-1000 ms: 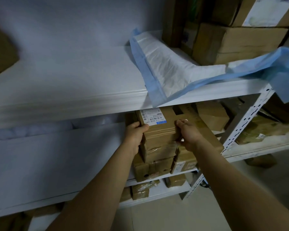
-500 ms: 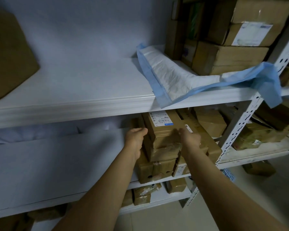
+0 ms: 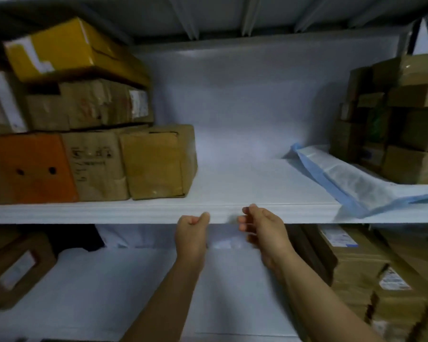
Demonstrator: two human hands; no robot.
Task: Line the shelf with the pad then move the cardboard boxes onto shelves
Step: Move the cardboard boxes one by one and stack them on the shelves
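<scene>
My left hand (image 3: 192, 229) is curled into a loose fist just below the front edge of the white middle shelf (image 3: 134, 213), holding nothing. Beside it, my right hand (image 3: 261, 227) is raised against the same edge with its fingers loosely bent and apart, also holding nothing. The blue-and-white pad (image 3: 351, 183) lies crumpled on the right part of that shelf, one corner drooping over the edge. Cardboard boxes (image 3: 356, 265) with white labels are stacked on the lower shelf at the right, apart from both hands.
Brown, orange and yellow boxes (image 3: 156, 161) are piled on the left of the middle shelf. More boxes (image 3: 405, 134) are stacked at its far right behind the pad. A box with a window label (image 3: 17, 265) sits low left. The lower shelf surface (image 3: 109, 292) is white.
Both hands let go of the labelled box on the lower shelf and rose to the middle shelf's front edge. The view swung up and to the left.
</scene>
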